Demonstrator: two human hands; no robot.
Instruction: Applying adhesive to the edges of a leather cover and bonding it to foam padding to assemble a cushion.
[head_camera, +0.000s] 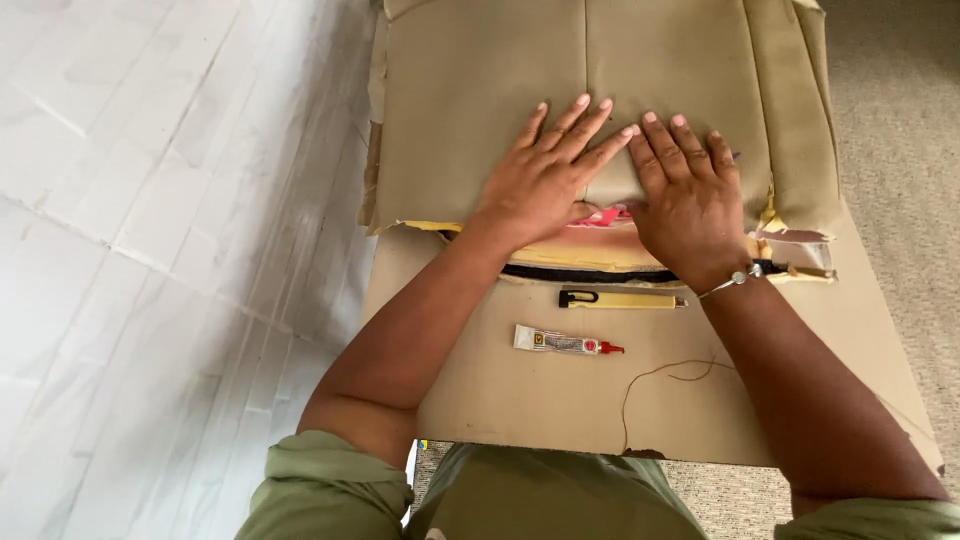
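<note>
Tan cushion cover under flat, unclenched left hand, right hand; glue tube, yellow cutter near

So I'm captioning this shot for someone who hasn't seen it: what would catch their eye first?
Two hands, the left hand and right hand, pressed flat side by side on a worn tan cushion cover at the top centre. Just below them, on a sheet of cardboard, lie a yellow utility knife and a small glue tube with a red cap. A loose dark thread curls to the right of the tube.
</note>
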